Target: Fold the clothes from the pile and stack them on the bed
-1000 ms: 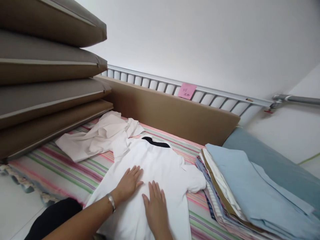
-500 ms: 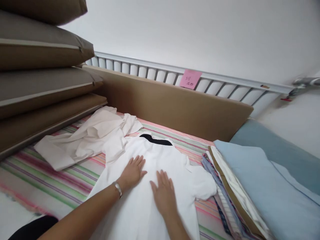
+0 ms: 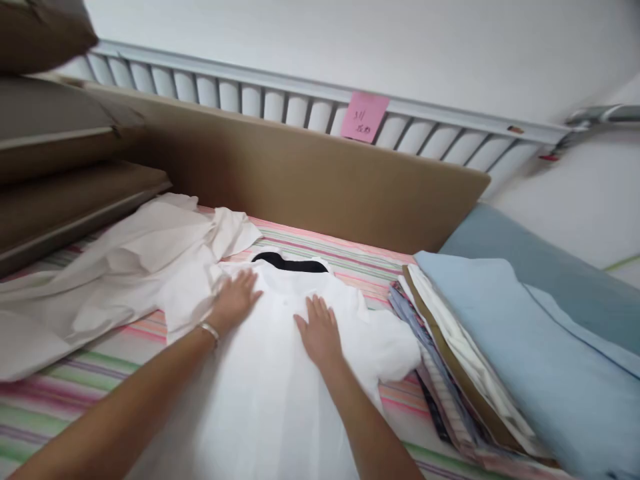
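Observation:
A white short-sleeved shirt with a dark collar band lies flat on the striped sheet. My left hand rests palm down on its upper left part, fingers stretched out, a bracelet on the wrist. My right hand lies flat on the chest area a little to the right, fingers spread. Neither hand holds anything.
A crumpled cream garment lies left of the shirt. Brown cushions are stacked at the far left. A pile of folded fabrics topped by light blue cloth sits to the right. A brown board and a white rail with a pink note stand behind.
Both hands have slid up the shirt toward the collar, the left one reaching its upper left shoulder. The view has shifted closer and to the right.

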Available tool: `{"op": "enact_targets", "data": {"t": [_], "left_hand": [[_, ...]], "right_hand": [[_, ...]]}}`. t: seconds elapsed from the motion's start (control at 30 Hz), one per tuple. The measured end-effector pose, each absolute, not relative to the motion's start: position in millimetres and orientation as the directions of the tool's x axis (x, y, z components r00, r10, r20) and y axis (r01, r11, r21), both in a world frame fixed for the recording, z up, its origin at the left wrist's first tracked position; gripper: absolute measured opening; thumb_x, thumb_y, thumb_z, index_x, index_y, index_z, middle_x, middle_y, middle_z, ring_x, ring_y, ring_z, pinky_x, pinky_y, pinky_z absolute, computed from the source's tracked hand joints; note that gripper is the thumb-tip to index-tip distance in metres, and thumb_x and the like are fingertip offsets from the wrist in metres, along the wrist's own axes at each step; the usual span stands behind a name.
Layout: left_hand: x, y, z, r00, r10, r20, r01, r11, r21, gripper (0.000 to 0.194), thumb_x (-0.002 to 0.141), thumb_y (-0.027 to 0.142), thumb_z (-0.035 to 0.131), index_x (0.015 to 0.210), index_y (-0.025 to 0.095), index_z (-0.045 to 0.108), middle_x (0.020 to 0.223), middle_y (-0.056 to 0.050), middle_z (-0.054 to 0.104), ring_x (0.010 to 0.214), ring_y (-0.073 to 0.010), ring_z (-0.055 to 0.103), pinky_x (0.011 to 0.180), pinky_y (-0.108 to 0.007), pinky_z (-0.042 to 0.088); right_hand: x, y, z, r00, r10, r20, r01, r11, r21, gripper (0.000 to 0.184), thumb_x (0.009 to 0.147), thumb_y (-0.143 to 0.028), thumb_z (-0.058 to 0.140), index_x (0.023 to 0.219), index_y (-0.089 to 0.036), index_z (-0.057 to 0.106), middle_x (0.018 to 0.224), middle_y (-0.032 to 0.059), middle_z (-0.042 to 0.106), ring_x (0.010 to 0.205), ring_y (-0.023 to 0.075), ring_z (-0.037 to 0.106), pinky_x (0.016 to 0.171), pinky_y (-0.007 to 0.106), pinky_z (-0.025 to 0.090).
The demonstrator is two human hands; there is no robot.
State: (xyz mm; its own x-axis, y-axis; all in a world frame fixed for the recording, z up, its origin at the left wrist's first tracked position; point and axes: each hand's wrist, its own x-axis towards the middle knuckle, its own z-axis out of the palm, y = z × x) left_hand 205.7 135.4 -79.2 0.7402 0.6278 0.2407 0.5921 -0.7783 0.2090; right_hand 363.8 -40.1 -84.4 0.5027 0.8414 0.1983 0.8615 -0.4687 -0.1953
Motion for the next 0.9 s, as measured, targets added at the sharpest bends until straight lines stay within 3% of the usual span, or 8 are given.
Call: {"op": "enact_targets", "data": {"t": [0.13,0.37,0.5,0.63,0.67,0.73,0.8,0.9], "left_hand": [[191.0,195.0,-93.5,0.694,0.696,0.185,0.662,-0.718,0.217,0.052,0.093,0.036,0.031,0.134,0.004,0.041,0.145,-0.020,0.035,0.136,-0.0312,0.028,0.109,-0.050,0.024],[189.0,212.7,-102.9,0.706,0.677,0.208,0.659,-0.735,0.159,0.052,0.092,0.036,0.029,0.134,0.007,0.042,0.144,-0.018,0.037,0.136,-0.0332,0.028,0.108,-0.056,0.023],[185.0,186.0,-79.7,0.726,0.664,0.178,0.645,-0.748,0.159,0.051,0.092,0.036,0.032,0.135,0.009,0.042,0.144,-0.019,0.038,0.137,-0.0328,0.026,0.108,-0.054,0.026],[165.0,96.0,-69.9,0.777,0.561,0.286,0.546,-0.826,0.137,0.054,0.093,0.046,0.032,0.142,0.023,0.034,0.151,-0.010,0.027,0.139,-0.0298,0.023,0.109,-0.052,0.025],[158.4,67.5,-72.0,0.812,0.502,0.298,0.482,-0.865,0.142,0.053,0.093,0.048,0.032,0.142,0.028,0.033,0.152,-0.007,0.027,0.138,-0.0280,0.024,0.109,-0.050,0.025],[145.7,14.1,-78.8,0.871,0.395,0.291,0.368,-0.919,0.144,0.054,0.092,0.051,0.033,0.143,0.034,0.029,0.151,-0.003,0.028,0.138,-0.0269,0.027,0.109,-0.049,0.027],[135.8,-25.3,-84.9,0.898,0.338,0.283,0.312,-0.940,0.136,0.053,0.092,0.052,0.034,0.142,0.036,0.029,0.151,-0.002,0.030,0.137,-0.0279,0.028,0.108,-0.051,0.027],[128.6,-50.4,-87.8,0.896,0.336,0.289,0.313,-0.941,0.125,0.051,0.092,0.051,0.035,0.141,0.037,0.033,0.149,-0.003,0.033,0.137,-0.0291,0.028,0.107,-0.053,0.028]], "right_hand": [[428.8,-58.2,-90.0,0.689,0.703,0.175,0.724,-0.660,-0.199,0.062,0.091,-0.049,0.031,0.140,-0.009,0.034,0.149,0.0150,0.027,0.139,0.0276,0.020,0.111,0.046,0.019],[452.2,-58.8,-89.6,0.718,0.684,0.125,0.689,-0.676,-0.261,0.064,0.091,-0.047,0.034,0.141,-0.008,0.030,0.150,0.0168,0.023,0.140,0.0285,0.016,0.112,0.049,0.013],[439.0,-71.1,-67.1,0.687,0.723,0.069,0.693,-0.624,-0.360,0.058,0.087,-0.037,0.043,0.137,-0.006,0.038,0.148,0.0184,0.030,0.138,0.0274,0.024,0.112,0.044,0.021],[403.1,-137.8,-53.4,0.620,0.723,0.305,0.724,-0.376,-0.578,0.043,0.086,-0.038,0.041,0.120,-0.016,0.058,0.136,0.0104,0.050,0.126,0.0197,0.044,0.107,0.036,0.033],[394.8,-159.1,-55.5,0.675,0.645,0.358,0.673,-0.339,-0.658,0.042,0.085,-0.041,0.041,0.113,-0.017,0.062,0.131,0.0108,0.054,0.122,0.0208,0.048,0.106,0.038,0.035],[384.8,-197.8,-64.7,0.847,0.436,0.302,0.468,-0.346,-0.813,0.046,0.080,-0.046,0.045,0.109,-0.016,0.064,0.123,0.0125,0.060,0.116,0.0242,0.052,0.103,0.041,0.038],[384.8,-224.8,-76.5,0.959,0.264,0.098,0.175,-0.286,-0.942,0.055,0.073,-0.051,0.051,0.114,-0.014,0.061,0.119,0.0132,0.062,0.113,0.0261,0.055,0.099,0.042,0.043],[395.6,-239.8,-88.9,0.962,0.240,-0.126,-0.104,-0.102,-0.989,0.067,0.066,-0.054,0.056,0.121,-0.015,0.054,0.112,0.0112,0.065,0.106,0.0249,0.060,0.089,0.040,0.050]]}}
